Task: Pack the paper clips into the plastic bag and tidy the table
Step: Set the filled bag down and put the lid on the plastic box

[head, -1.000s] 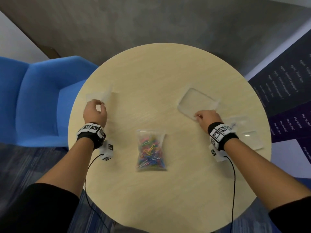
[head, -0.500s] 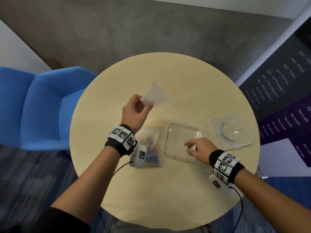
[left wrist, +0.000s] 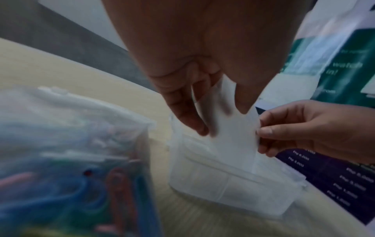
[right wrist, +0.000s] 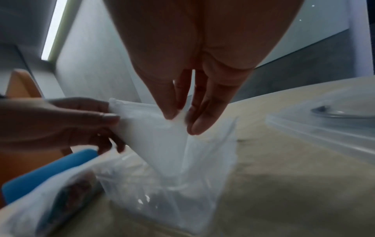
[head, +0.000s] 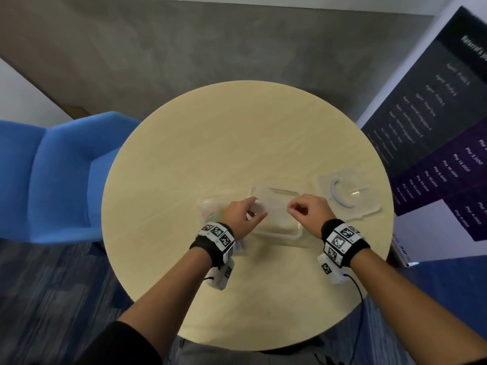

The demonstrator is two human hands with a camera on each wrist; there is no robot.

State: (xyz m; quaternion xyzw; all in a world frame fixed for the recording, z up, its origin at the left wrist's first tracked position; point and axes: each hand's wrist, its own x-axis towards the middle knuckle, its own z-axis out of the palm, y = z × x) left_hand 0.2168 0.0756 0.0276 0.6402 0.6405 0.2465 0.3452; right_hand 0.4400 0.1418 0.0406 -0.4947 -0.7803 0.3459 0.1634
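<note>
A zip bag filled with coloured paper clips [head: 210,210] lies on the round table [head: 237,143], partly under my left wrist; it fills the left of the left wrist view [left wrist: 71,160]. Both hands hold a small empty translucent bag [left wrist: 233,137] just above an open clear plastic container [head: 279,227]. My left hand [head: 259,206] pinches the bag's left edge between thumb and fingers. My right hand [head: 292,208] pinches its right edge [right wrist: 178,118]. In the right wrist view the empty bag [right wrist: 158,144] hangs down into the container [right wrist: 192,200].
The container's clear lid with a blue handle [head: 345,196] lies on the table to the right, near the edge. A blue armchair [head: 52,175] stands to the left of the table. A dark printed banner [head: 434,143] stands to the right.
My left hand carried the empty bag from the table's left side to the middle. My right hand dragged the container to the centre, let go of it and took the bag's other edge.
</note>
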